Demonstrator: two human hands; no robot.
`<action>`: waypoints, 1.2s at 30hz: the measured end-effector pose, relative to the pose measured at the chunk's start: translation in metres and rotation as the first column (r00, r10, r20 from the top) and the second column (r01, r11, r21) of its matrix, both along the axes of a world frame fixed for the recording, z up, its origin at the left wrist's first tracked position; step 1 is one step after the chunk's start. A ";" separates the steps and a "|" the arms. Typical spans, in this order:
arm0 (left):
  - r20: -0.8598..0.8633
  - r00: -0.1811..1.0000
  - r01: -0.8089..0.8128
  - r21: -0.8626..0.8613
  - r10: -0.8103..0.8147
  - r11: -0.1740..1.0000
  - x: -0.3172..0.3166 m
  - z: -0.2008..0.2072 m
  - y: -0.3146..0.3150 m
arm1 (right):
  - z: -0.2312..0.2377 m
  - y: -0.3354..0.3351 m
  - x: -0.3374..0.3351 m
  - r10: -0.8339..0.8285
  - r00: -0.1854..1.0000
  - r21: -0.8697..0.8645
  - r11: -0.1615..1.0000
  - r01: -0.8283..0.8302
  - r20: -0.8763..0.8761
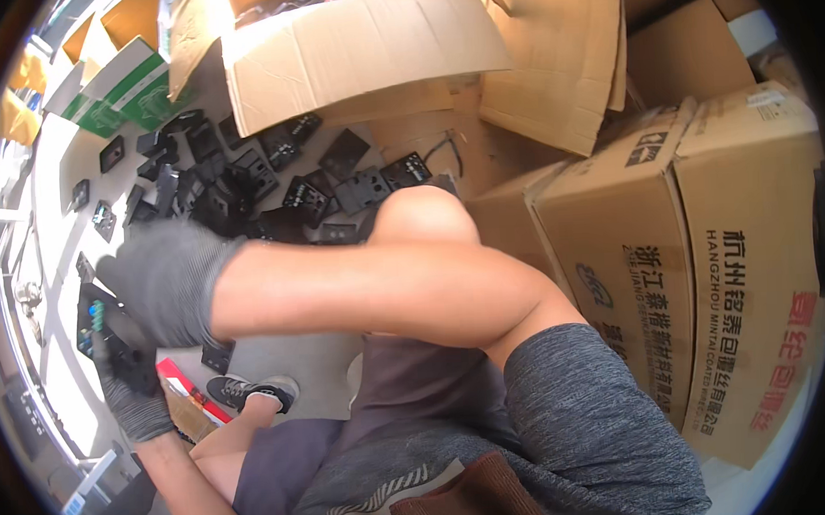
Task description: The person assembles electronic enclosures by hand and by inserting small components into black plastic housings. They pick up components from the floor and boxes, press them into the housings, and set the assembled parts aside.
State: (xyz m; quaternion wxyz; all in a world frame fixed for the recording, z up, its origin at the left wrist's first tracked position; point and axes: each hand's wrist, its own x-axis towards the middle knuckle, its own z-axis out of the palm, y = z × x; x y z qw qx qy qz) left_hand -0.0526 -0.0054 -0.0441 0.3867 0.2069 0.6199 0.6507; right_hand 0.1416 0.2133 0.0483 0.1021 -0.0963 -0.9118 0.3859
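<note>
A black part, dark, blocky and dull-surfaced, is in the person's hands, on the near left side of the pile of black housings. Small green and blue pieces show along its left edge; its right and upper portions are hidden behind a glove, and finer detail is too blurred to read. The left hand, in a grey knit glove, grips the part from the near side with its fingers curled along it. The right hand, gloved alike and smeared by motion, lies over the upper portion, between the part and the pile; whether its fingers are closed on anything cannot be told.

Nearer the person than the pile are a red strip and a dark shoe. Beyond the pile stands an open cardboard carton; to its far left, a green-and-white box. Right of the pile is a large brown carton with dark and red print.
</note>
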 end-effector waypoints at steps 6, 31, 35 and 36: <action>0.077 0.963 -0.259 -0.026 0.260 0.966 0.041 0.041 0.016 | 0.053 0.130 0.144 -0.398 0.908 -0.147 0.913 0.380 -0.129; -0.070 0.988 -0.151 -0.183 0.141 0.971 0.056 0.018 0.035 | -0.427 0.076 0.308 -0.745 0.353 0.276 0.575 0.770 0.566; -0.352 0.928 -0.175 -0.115 0.124 0.978 0.090 0.032 0.064 | -0.276 0.087 0.295 -0.758 0.458 -0.549 0.160 0.820 0.464; -0.471 0.876 -0.179 -0.126 0.100 0.976 0.094 0.036 0.069 | -0.246 0.094 0.291 -0.775 0.506 -0.580 0.227 0.782 0.379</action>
